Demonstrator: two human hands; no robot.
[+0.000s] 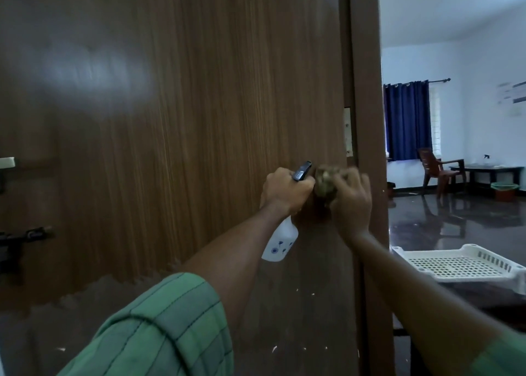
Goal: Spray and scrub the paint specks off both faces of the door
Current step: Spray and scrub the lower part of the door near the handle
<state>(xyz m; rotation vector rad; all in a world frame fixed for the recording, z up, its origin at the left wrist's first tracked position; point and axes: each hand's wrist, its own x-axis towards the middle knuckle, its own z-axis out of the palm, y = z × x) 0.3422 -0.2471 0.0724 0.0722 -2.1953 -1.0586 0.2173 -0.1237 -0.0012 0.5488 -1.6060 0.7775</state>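
Observation:
A brown wood-grain door (185, 119) fills most of the view, its hinge edge at the right. White paint specks (274, 348) dot its lower part. My left hand (284, 192) grips a white spray bottle (280, 241) with a dark trigger head, held against the door. Just to its right, my right hand (351, 202) presses a greenish scrub pad (326, 183) onto the door face near the hinge side. The right hand is blurred.
A latch and bolt (25, 234) sit at the door's left edge. A white perforated plastic tray (461, 264) stands at the lower right. Beyond the doorway lie a glossy dark floor, a brown chair (437, 170), a low table and blue curtains (407, 120).

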